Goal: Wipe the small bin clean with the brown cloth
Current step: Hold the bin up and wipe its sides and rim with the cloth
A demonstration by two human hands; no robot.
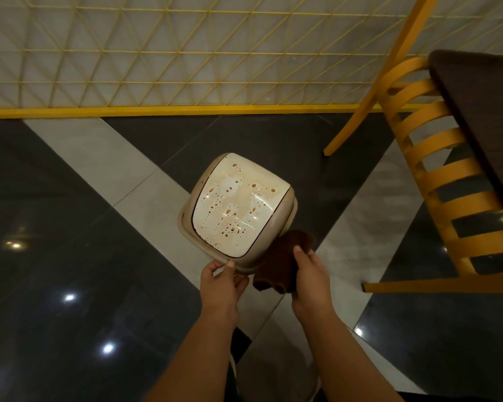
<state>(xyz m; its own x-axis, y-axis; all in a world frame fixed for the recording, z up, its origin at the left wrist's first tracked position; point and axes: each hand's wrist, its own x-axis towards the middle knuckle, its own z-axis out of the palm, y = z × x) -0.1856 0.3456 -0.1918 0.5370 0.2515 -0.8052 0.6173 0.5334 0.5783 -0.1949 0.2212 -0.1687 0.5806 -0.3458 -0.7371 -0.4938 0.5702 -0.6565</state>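
Hands meet at the near edge of a small bin (237,208), which is held up off the floor and tilted so that its cream lid faces the camera. The lid is spattered with brown spots and smears, thickest toward its lower middle, and a dark line runs round its border.

The left hand (221,281) grips the bin's near rim, with the thumb on top of the rim and the fingers curled beneath it. The right hand (310,274) grasps a brown cloth (282,264), bunched between thumb and fingers; the cloth lies against the bin's lower right corner, touching its side, and its loose end hangs down between the two hands.

Below the bin lies a glossy floor (70,227) of dark tiles crossed by pale diagonal bands, with ceiling lights reflected in it. A yellow lattice screen (186,53) stands along the far side, ending in a solid yellow bar at the floor. To the right is a yellow slatted chair (436,175), and a dark table (482,111) overlaps its back.
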